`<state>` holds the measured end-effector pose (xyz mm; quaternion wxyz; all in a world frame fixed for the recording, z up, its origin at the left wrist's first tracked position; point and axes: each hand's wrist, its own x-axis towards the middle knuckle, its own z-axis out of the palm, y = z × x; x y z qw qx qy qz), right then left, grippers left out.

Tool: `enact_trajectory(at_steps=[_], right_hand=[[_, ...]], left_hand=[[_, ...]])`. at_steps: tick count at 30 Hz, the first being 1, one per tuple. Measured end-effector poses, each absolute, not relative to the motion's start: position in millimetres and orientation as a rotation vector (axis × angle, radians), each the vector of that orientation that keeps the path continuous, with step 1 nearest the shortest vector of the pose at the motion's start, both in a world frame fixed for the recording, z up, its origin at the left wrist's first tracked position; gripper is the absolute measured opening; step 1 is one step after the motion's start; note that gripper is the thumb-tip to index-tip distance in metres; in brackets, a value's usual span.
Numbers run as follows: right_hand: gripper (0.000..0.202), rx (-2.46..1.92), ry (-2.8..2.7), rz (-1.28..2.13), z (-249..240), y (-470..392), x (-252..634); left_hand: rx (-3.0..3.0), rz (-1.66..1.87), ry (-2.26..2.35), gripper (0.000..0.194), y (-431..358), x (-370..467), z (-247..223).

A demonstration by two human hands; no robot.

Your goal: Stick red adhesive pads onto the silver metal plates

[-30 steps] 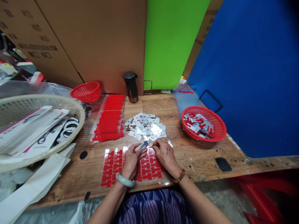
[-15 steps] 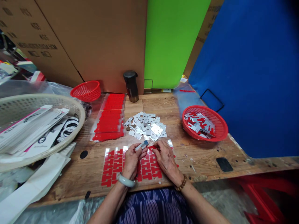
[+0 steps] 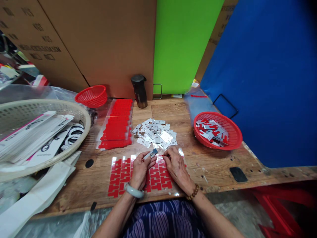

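The step in hand looks like picking at one of the red, angular, flat cut-outs (image 3: 114, 180) on the clear plastic sheet (image 3: 114, 160), lower centre of the frame. The left hand (image 3: 139, 170) pinches a small, flat, silver metal plate (image 3: 150, 154) above the sheet's upper edge. The plate's long axis slants from lower left to upper right, its darker end pointing upper right. The right hand's (image 3: 175, 166) fingers are drawn close together over the sheet; whether they grip a cut-out, I cannot tell. The next move seemingly calls for a light, precise pinch.
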<state>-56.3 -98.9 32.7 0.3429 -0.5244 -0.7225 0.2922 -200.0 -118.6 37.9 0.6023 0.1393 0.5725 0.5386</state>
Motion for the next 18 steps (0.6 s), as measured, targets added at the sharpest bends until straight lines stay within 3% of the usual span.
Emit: enact_trajectory(at_steps=[13,18], right_hand=[[0.012,-1.223,-2.016,0.894,32.2,-101.6,-45.8],[0.01,-1.176,-1.819,1.058,39.8,-102.9,-39.8]], left_hand=[[0.316,1.227,1.352,0.014,-116.8,-198.9,39.3],[0.305,1.188,1.33,0.021,-116.5,-200.7,43.8]])
